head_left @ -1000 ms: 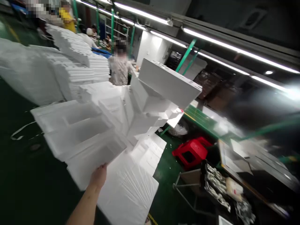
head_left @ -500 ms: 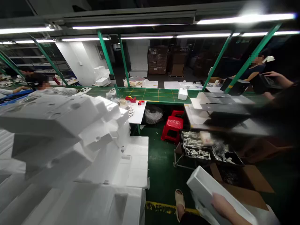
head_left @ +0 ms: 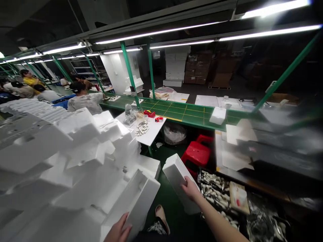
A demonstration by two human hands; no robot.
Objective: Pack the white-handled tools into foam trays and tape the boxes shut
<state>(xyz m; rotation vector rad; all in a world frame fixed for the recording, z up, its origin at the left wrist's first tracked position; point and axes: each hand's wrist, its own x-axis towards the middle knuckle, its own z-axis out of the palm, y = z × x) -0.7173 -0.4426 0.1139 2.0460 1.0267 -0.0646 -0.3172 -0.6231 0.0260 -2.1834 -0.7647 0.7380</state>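
My right hand [head_left: 191, 189] grips a white foam block [head_left: 178, 178] held out in front of me, above the green floor. At the bottom of the view, my left hand [head_left: 118, 230] holds the edge of another white foam tray [head_left: 137, 198] that leans against a big heap of foam pieces [head_left: 63, 161] on my left. My foot in a sandal [head_left: 161, 218] shows between the two hands.
A red stool [head_left: 196, 154] stands ahead. Black trays of small metal parts [head_left: 217, 191] sit to the right of my arm. A white table [head_left: 148, 129] and a green workbench [head_left: 181, 112] lie beyond. Other people [head_left: 83, 99] work at far left.
My head has turned from the foam heap toward the workbench. The right hand lifted its foam block up and forward. The left hand has come back into view on a foam tray.
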